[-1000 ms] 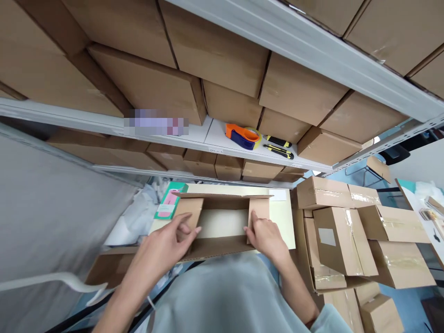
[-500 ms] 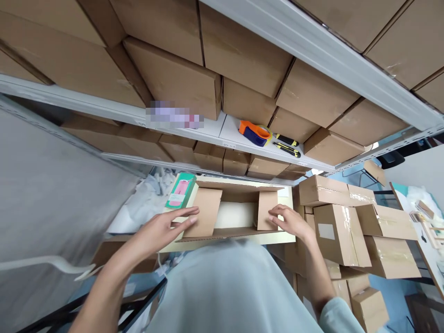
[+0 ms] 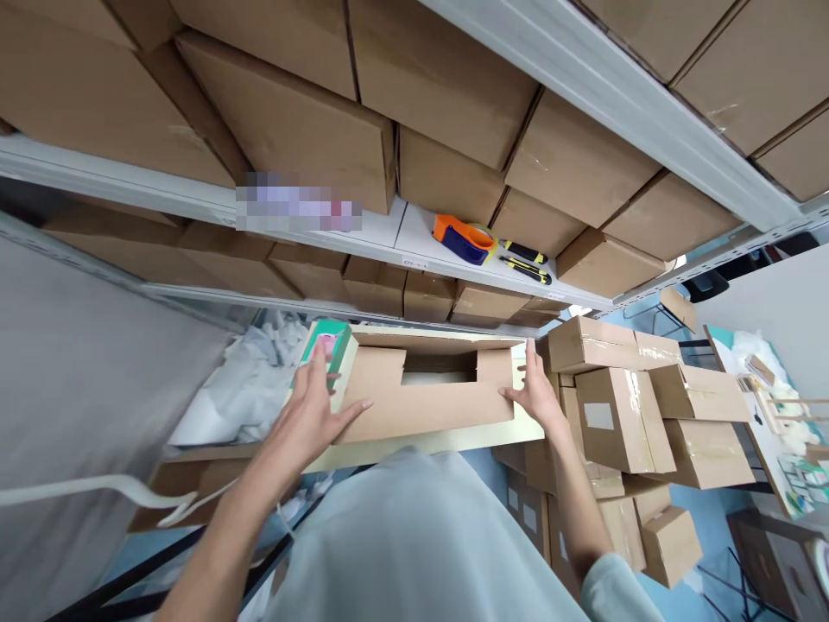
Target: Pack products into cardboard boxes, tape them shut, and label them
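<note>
In front of me a cardboard box (image 3: 427,410) lies on a pale table top (image 3: 528,429). Its two end flaps and the near long flap are folded inward, while the far long flap (image 3: 446,343) stands up; a gap in the middle shows the dark inside. My left hand (image 3: 319,402) is at the box's left end with fingers spread, thumb at the near flap and fingers over a green box (image 3: 333,328) with a pink picture. My right hand (image 3: 532,389) is at the right end, fingers apart, thumb on the flap's edge.
Shelves packed with cartons (image 3: 453,69) rise close behind the table. On one shelf lie an orange and blue tape dispenser (image 3: 465,240) and two utility knives (image 3: 526,269). Stacked cartons (image 3: 625,419) stand on the right. White plastic wrapping (image 3: 243,380) is heaped at the left.
The near long flap has come down over the end flaps. Both hands have moved up toward the far side, the left one now over the green box. The view has shifted slightly.
</note>
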A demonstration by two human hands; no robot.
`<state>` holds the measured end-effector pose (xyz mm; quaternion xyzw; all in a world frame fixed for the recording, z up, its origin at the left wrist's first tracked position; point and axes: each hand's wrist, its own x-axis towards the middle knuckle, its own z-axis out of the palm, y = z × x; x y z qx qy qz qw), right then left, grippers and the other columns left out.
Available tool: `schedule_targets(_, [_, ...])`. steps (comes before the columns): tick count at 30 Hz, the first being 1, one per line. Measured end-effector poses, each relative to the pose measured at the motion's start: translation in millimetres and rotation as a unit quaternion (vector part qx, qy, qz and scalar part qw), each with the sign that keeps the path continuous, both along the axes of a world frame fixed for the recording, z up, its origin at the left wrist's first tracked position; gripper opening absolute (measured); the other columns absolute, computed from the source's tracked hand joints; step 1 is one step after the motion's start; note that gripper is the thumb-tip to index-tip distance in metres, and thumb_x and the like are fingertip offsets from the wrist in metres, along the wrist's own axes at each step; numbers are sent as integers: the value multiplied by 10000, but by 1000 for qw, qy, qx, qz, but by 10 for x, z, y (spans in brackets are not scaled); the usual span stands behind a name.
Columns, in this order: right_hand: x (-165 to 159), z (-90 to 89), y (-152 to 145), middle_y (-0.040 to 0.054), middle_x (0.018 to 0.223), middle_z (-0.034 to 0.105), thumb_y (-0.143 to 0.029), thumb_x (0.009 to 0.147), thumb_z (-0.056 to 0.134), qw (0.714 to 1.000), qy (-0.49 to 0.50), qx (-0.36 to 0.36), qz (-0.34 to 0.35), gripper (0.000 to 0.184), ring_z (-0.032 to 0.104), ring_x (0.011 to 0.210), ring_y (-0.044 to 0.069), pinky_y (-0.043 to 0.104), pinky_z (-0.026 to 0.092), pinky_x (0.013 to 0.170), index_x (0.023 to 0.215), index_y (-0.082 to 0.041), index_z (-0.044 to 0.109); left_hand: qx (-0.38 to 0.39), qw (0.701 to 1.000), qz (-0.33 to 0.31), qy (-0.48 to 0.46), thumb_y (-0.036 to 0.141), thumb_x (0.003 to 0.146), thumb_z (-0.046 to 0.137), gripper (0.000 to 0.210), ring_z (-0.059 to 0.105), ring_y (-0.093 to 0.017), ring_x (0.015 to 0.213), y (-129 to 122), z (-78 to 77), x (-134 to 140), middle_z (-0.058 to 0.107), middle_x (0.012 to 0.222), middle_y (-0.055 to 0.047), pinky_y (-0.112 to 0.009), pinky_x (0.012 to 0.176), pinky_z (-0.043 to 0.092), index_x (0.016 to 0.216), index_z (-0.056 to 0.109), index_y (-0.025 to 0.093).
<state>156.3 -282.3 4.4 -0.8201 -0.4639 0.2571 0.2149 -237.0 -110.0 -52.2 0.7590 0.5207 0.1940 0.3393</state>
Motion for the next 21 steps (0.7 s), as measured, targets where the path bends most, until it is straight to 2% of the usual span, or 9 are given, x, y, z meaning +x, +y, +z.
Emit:
schedule_targets(1, [26, 9, 51, 172, 1823, 337, -332, 867, 873, 1000, 8, 6, 22, 1300, 672, 1419, 349, 517, 642, 1074, 1846, -412, 21, 34, 999, -30, -5, 648, 910, 738, 1243, 606, -459, 1509, 60, 23, 29, 389, 1783, -289, -603, 1200, 559, 1832, 56, 167])
schedule_targets(3, [79, 54, 116, 163, 1868, 274, -288, 863, 881, 997, 27, 19, 63, 1365, 613, 1511, 358, 532, 606, 1150, 1838, -427, -64, 99, 990, -101, -11, 596, 930, 738, 1226, 329, -490, 1710, 179, 88, 75, 219, 1880, -259, -660, 1335, 399, 1834, 16, 191])
schedule_targets(5, [107, 95, 114, 160, 1859, 316, -290, 877, 886, 995, 31, 30, 85, 1344, 606, 1526, 359, 542, 580, 1191, 1842, -418, -41, 134, 979, -151, -7, 544, 930, 745, 1149, 248, -476, 1745, 262, 159, 102, 250, 1888, -206, -676, 1381, 315, 1832, 102, 239])
schedule_targets(8, [97, 88, -29, 151, 1795, 425, -368, 937, 861, 996, -1, 40, 80, 1172, 696, 1399, 344, 528, 628, 1121, 1843, -415, 119, 140, 978, -157, -5, 525, 934, 742, 956, 395, -440, 1687, 251, 206, 76, 394, 1833, -157, -630, 1352, 396, 1769, 334, 303])
schedule_targets(11, [75, -7, -261, 149, 1728, 501, -478, 1058, 731, 995, -49, 25, 84, 861, 758, 1269, 322, 512, 660, 1049, 1810, -409, 317, 110, 984, -137, -11, 610, 999, 654, 646, 540, -420, 1586, 95, 137, -20, 493, 1768, -138, -558, 1265, 509, 1569, 605, 310])
schedule_targets(13, [71, -98, -386, 150, 1678, 558, -522, 1122, 618, 993, -67, 7, 95, 690, 778, 1222, 317, 510, 665, 1034, 1774, -397, 427, 68, 990, -120, -20, 682, 1028, 581, 580, 637, -395, 1484, -30, 49, -66, 621, 1649, -132, -514, 1217, 550, 1455, 688, 305])
schedule_targets(15, [74, -191, -447, 143, 1610, 626, -535, 1149, 552, 994, -62, 20, 92, 586, 786, 1198, 310, 501, 662, 1042, 1713, -377, 546, 33, 995, -90, -41, 732, 1029, 544, 593, 680, -373, 1415, -126, -40, -56, 720, 1502, -121, -494, 1196, 562, 1401, 717, 303])
schedule_targets(18, [85, -307, -410, 138, 1483, 710, -584, 1118, 595, 994, 13, 103, 42, 534, 789, 1151, 283, 464, 653, 1057, 1557, -310, 729, 16, 995, -24, -96, 748, 1013, 549, 582, 653, -358, 1439, -180, -135, 62, 742, 1414, -131, -492, 1199, 554, 1299, 749, 283])
schedule_targets(21, [110, -377, -305, 140, 1426, 742, -659, 999, 753, 976, 155, 150, -39, 596, 783, 1078, 253, 437, 666, 1008, 1441, -261, 798, 2, 988, 44, -150, 724, 979, 599, 527, 647, -342, 1434, -168, -170, 204, 724, 1403, -143, -486, 1177, 569, 1195, 754, 268])
